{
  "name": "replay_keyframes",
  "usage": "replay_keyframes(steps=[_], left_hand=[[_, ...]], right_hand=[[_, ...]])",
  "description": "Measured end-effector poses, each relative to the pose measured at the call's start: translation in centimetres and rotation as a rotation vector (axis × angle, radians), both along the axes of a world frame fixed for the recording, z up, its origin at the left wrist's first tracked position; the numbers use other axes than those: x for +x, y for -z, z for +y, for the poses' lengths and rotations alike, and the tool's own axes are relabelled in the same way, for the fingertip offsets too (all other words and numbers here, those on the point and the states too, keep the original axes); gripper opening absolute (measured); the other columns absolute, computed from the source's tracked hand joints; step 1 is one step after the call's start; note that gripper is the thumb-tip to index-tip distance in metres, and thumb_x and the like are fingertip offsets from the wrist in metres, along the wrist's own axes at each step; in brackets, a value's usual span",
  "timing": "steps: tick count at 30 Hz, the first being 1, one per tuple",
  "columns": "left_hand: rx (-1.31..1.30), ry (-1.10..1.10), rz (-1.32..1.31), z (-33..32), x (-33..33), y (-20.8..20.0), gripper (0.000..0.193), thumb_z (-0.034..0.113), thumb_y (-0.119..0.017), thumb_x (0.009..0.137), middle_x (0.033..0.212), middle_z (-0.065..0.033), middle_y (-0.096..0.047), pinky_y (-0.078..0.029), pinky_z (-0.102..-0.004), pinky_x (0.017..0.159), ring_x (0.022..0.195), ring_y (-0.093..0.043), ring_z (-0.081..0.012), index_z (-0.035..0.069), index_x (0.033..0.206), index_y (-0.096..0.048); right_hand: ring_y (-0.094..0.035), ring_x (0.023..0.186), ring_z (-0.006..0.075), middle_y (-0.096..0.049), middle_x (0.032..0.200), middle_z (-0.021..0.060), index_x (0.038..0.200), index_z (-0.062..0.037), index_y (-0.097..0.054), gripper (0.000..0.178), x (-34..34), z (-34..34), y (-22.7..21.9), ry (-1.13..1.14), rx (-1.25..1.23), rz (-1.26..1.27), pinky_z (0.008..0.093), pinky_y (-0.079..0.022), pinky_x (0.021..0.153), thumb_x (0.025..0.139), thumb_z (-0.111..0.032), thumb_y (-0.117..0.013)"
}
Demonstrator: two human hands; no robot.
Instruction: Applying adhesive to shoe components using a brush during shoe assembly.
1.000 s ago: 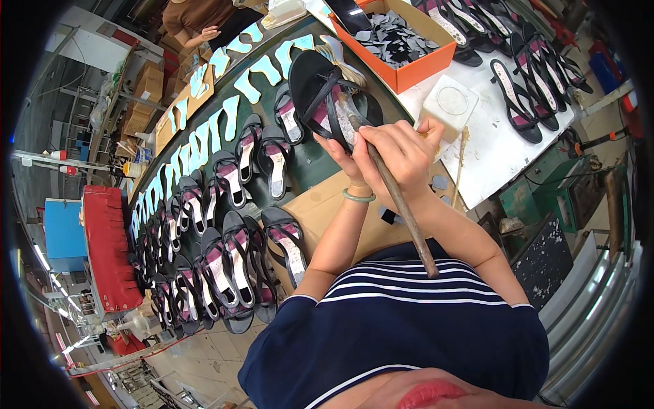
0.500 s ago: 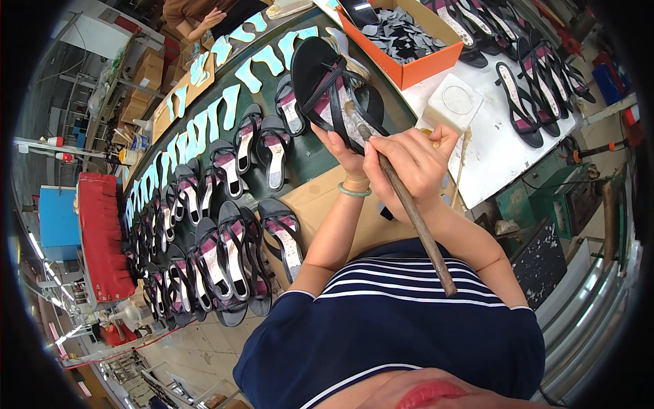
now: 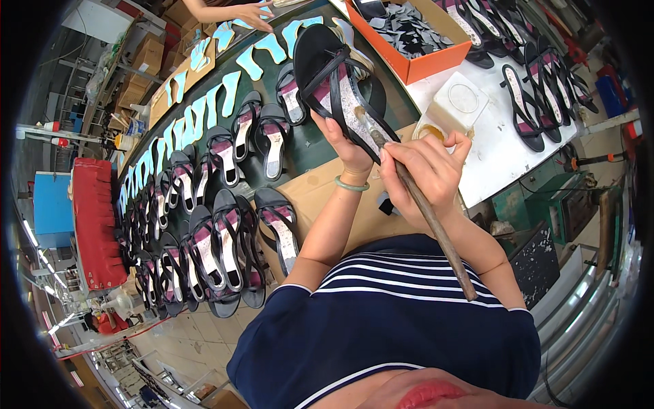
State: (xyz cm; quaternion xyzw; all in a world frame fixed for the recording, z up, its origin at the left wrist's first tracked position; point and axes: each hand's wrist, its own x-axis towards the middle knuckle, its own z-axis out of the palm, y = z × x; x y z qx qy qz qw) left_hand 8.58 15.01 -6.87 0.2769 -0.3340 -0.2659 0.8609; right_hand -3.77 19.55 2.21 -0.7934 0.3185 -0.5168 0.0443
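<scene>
My left hand, a green bangle on its wrist, holds up a black strappy sandal from beneath, heel end toward me. Pinched in my right hand is a brush with a long worn wooden handle. Its light tip rests on the pale insole inside the sandal, toward the heel, beside a brownish patch. My fingers partly cover the heel end. Just past my right hand, an open white plastic container with amber residue at its mouth lies on the white tabletop.
Rows of black sandals and pale shaped insoles cover the green work surface on the left. An orange box of dark grey pieces stands at the back. More sandals lie at right. Another person's hand reaches in at the far side.
The brush tip has slid a little along the insole toward the heel. Across the table, the other person's hand has come out over the pale insoles. The view has shifted slightly.
</scene>
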Motion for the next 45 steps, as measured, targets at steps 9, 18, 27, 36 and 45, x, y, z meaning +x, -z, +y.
replay_keyframes(steps=[9,18,27,36,45], left_hand=[[0.013,0.041,0.090,0.0,0.5,0.4,0.044,0.034,-0.030,0.100,0.128,-0.0074,-0.049,-0.037,-0.0356,0.101,0.117,-0.049,-0.0193,0.009,0.136,-0.036],[0.040,0.101,0.104,0.3,0.7,0.9,0.043,0.038,-0.029,0.100,0.126,-0.0052,-0.051,-0.043,-0.0353,0.097,0.113,-0.052,-0.0181,0.012,0.133,-0.039],[0.006,0.129,0.144,0.4,0.8,1.6,0.051,0.035,-0.031,0.098,0.130,-0.0095,-0.045,-0.041,-0.0350,0.097,0.114,-0.050,-0.0195,0.009,0.142,-0.023],[-0.009,0.102,0.093,0.7,0.7,0.9,0.054,0.035,-0.031,0.099,0.134,-0.0088,-0.043,-0.036,-0.0358,0.101,0.118,-0.047,-0.0200,0.011,0.145,-0.019],[0.029,0.042,0.171,0.6,0.6,0.8,0.045,0.040,-0.029,0.100,0.125,-0.0068,-0.052,-0.037,-0.0359,0.101,0.115,-0.049,-0.0189,0.008,0.128,-0.044]], right_hand=[[-0.052,0.055,0.0147,-0.062,0.067,0.0011,0.075,-0.0049,-0.064,0.008,-1.4,0.7,-0.1,-0.016,0.046,0.064,0.0388,-0.027,0.074,0.069,-0.006,-0.070],[-0.057,0.061,0.0136,-0.066,0.077,0.0022,0.082,-0.0038,-0.067,0.013,-1.1,-0.3,-0.3,-0.071,-0.068,0.003,0.0379,-0.028,0.072,0.070,-0.007,-0.072],[-0.056,0.062,0.0137,-0.068,0.084,0.0039,0.087,-0.0043,-0.068,0.018,0.0,-0.4,0.6,-0.054,-0.108,0.036,0.0378,-0.028,0.073,0.069,-0.004,-0.072],[-0.055,0.059,0.0140,-0.065,0.075,0.0020,0.078,-0.0052,-0.067,0.013,-0.6,-0.1,0.6,-0.042,-0.097,0.033,0.0386,-0.027,0.071,0.067,-0.006,-0.072],[-0.053,0.056,0.0133,-0.065,0.072,0.0013,0.076,-0.0051,-0.066,0.011,-1.9,0.3,0.5,-0.073,-0.051,0.055,0.0389,-0.027,0.073,0.066,-0.005,-0.072]])
